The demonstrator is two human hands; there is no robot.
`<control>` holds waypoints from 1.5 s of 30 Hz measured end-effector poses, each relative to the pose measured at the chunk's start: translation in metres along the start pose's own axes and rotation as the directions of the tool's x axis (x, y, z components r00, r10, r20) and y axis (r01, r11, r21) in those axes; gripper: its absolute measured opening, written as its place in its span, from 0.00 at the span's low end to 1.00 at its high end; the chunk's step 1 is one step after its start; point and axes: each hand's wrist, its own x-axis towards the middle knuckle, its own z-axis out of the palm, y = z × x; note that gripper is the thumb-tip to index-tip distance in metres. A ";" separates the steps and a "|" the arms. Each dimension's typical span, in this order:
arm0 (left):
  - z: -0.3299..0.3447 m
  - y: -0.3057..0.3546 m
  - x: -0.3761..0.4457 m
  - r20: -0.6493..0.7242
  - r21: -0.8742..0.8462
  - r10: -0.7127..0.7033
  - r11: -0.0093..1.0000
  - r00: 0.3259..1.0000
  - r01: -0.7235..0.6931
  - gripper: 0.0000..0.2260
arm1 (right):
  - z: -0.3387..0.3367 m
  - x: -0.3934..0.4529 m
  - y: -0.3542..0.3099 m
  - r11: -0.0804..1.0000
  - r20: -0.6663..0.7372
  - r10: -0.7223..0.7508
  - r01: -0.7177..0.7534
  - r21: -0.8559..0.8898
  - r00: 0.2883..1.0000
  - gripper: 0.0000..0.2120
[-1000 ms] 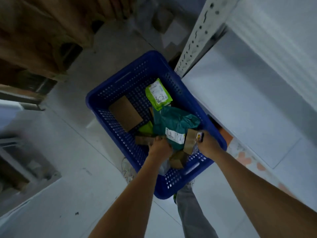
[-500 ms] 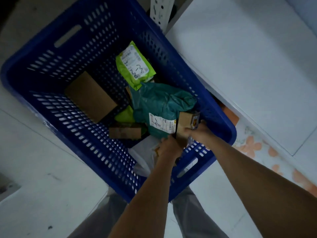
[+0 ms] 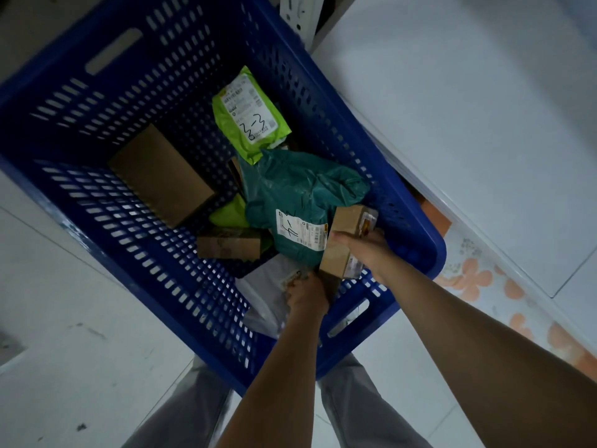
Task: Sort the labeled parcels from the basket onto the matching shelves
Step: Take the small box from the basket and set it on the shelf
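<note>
A blue slotted basket point(image 3: 106, 202) stands on the floor in front of me, holding several parcels. A lime-green bag point(image 3: 250, 116) marked "3-3" lies at the far side. Below it sits a dark teal bag point(image 3: 300, 192) with a white label. A flat brown box point(image 3: 161, 176) leans on the left wall, and a small brown box point(image 3: 227, 247) lies near the middle. My right hand point(image 3: 365, 250) grips a small cardboard box point(image 3: 347, 221) at the basket's near right corner. My left hand point(image 3: 307, 295) is closed on a white mailer bag point(image 3: 268, 295) at the near wall.
A white perforated shelf post point(image 3: 297, 14) rises behind the basket. A pale shelf board point(image 3: 468, 130) runs along the right, with a flower-patterned strip point(image 3: 478, 276) under its edge. My grey trouser legs point(image 3: 361, 409) stand just below the basket on the tiled floor.
The view has dropped closer over the basket. My left hand has shifted from beside the teal bag down to the white mailer. My right hand has stayed on the small cardboard box.
</note>
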 end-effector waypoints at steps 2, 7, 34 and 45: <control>0.002 0.001 -0.004 -0.012 0.106 0.041 0.994 0.999 -0.040 0.37 | -0.003 -0.006 -0.005 1.000 0.000 -0.001 0.001 -0.022 1.000 0.38; 0.008 0.004 -0.008 -0.088 0.394 0.114 0.916 0.990 -0.070 0.31 | -0.007 -0.015 -0.008 0.997 0.008 -0.002 0.003 -0.082 1.000 0.30; -0.207 -0.033 -0.505 -0.411 -0.900 0.121 0.101 0.903 -0.424 0.20 | -0.157 -0.470 -0.113 0.896 -0.033 -0.356 0.351 0.272 0.934 0.40; -0.201 -0.017 -0.677 -0.555 -0.762 0.317 0.177 0.769 -0.623 0.24 | -0.192 -0.667 -0.089 0.728 -0.152 -0.588 0.602 0.328 0.794 0.31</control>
